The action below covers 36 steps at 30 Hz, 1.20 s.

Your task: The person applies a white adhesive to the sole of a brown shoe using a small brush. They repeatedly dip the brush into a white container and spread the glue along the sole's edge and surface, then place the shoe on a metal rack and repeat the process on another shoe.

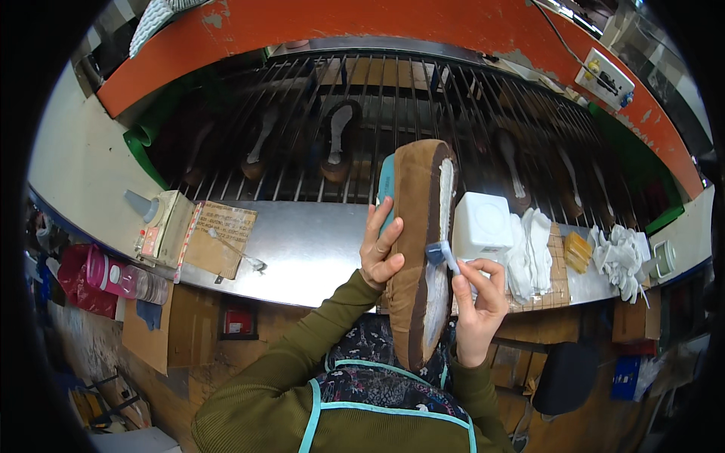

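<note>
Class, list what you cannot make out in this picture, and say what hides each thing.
- Head view: most of the turquoise piece, hidden behind the brown shoe.
- Head view: the far end of the brush, covered by the right hand.
- Head view: the dark shoe beyond the white container, its outline lost in shadow.
- Head view: the white textured object, cut off by the upper edge.

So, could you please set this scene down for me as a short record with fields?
Left hand: steadies the brown shoe
Right hand: pinches a small brush, its blue head at the shoe's pale strip
Bench right: white container, white gloves, yellow block
Bench left: cardboard piece
Behind: other shoes on a barred rack
</note>
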Tool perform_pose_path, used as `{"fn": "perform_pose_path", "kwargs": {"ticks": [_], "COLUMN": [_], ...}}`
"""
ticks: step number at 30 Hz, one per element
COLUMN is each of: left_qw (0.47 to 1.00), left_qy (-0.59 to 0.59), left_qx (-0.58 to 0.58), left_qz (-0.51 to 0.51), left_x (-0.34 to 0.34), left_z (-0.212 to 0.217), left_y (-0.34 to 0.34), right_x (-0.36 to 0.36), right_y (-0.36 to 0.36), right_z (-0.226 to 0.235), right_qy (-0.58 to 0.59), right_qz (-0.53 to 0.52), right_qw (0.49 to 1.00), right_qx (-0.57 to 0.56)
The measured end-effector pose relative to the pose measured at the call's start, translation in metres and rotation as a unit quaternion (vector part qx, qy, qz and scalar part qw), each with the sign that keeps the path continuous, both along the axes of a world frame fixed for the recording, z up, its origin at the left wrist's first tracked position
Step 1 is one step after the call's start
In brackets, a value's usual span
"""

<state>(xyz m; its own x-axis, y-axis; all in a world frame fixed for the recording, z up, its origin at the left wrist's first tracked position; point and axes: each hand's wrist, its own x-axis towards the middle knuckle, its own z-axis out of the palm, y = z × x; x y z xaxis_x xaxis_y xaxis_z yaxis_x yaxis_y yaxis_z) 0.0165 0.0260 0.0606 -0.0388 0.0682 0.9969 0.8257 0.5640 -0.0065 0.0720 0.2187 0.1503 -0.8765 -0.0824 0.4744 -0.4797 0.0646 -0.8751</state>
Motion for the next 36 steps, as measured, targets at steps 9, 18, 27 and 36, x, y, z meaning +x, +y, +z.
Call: {"fn": "perform_pose_path", "kwargs": {"ticks": [9, 18, 27, 36], "left_qw": [0.987, 0.983, 0.977, 0.991], "left_qy": [-0.149, -0.169, -0.183, -0.120], "left_qx": [0.055, 0.074, 0.101, 0.039], "left_qz": [0.001, -0.023, -0.030, 0.050], "left_x": [0.019, 0.018, 0.023, 0.010], "left_z": [-0.015, -0.008, 0.016, 0.026], "left_y": [-0.008, -0.008, -0.001, 0.001], "right_x": [-0.049, -0.090, -0.088, -0.072], "right_y": [-0.022, -0.025, 0.001, 0.020], "right_z": [0.022, 0.049, 0.037, 0.024], "right_qy": [0.055, 0.204, 0.169, 0.136], "right_qz": [0.012, -0.045, 0.079, 0.110], "right_qw": [0.998, 0.977, 0.981, 0.981], "right_qx": [-0.019, 0.030, 0.051, 0.086]}}
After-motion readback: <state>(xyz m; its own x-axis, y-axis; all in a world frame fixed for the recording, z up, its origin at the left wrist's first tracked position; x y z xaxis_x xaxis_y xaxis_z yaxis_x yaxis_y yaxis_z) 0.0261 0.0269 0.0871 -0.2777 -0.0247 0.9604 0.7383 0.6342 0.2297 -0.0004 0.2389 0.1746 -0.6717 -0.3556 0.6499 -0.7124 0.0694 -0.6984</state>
